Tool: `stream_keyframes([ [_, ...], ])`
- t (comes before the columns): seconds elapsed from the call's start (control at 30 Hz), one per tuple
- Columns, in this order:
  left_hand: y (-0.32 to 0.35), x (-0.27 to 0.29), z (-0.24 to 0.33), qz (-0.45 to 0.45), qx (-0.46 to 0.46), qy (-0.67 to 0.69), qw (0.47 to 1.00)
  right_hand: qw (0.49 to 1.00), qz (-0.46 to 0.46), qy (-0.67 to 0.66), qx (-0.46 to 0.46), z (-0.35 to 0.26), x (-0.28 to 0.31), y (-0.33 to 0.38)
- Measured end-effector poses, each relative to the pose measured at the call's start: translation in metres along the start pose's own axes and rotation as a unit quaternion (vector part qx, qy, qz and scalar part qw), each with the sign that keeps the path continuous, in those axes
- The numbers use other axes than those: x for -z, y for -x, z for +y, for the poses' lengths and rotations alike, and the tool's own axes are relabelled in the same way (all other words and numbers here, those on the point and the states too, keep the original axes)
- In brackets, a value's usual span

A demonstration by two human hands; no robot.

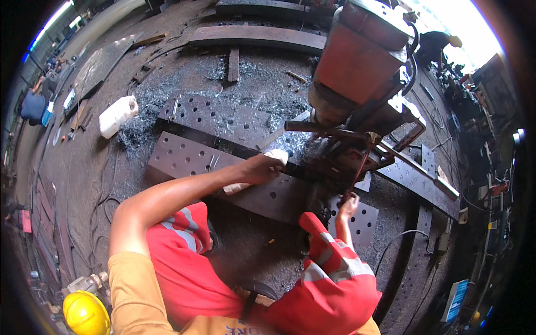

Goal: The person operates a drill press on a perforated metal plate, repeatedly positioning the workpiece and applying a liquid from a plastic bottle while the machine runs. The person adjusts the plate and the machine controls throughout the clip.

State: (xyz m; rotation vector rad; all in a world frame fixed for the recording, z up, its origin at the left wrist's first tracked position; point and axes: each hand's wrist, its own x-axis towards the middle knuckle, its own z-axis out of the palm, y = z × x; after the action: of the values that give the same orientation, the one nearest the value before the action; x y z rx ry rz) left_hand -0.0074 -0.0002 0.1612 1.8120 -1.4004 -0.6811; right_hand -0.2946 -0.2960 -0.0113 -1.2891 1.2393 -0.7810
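My left hand [261, 168] reaches over a drilled steel plate [187, 158], its fingers wrapped round a white bottle [277, 156]. The bottle shows on both sides of my hand; its middle is hidden. Its upper end is beside the lower part of a large red drilling machine [357, 67], near shiny metal shavings [298, 142]. My right hand [348, 206] is closed on the low end of a reddish feed lever [364, 164], which slopes down from the machine's hub. The drill's tip is hidden among dark parts.
Several more drilled plates [215, 114] lie around, with curled shavings on the floor. A white jug [118, 116] stands at left. A long steel bar [416, 167] sticks out from the machine on the right. Cables [399, 237] trail nearby. A yellow hard hat [86, 314] is at lower left.
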Motion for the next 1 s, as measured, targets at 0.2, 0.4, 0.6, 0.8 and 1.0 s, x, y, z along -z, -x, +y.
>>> stream_keyframes([
  [0.2,-0.045,0.037,0.087,0.121,-0.058,0.44,0.888,0.975,0.036,0.131,0.178,0.013,-0.03,0.022],
  [0.4,-0.051,0.066,0.132,0.087,-0.002,0.453,0.887,0.913,0.017,0.364,0.185,-0.03,0.001,0.023],
  [0.6,-0.043,0.062,0.088,0.062,0.046,0.376,0.923,0.719,0.014,0.33,0.611,-0.318,0.037,0.124],
  [0.8,-0.047,0.064,0.094,0.076,0.024,0.37,0.926,0.584,0.191,0.754,0.231,-0.455,0.052,0.091],
  [1.0,-0.047,0.078,0.099,0.065,-0.045,0.438,0.895,0.365,0.143,0.82,0.417,-0.344,0.164,0.001],
])
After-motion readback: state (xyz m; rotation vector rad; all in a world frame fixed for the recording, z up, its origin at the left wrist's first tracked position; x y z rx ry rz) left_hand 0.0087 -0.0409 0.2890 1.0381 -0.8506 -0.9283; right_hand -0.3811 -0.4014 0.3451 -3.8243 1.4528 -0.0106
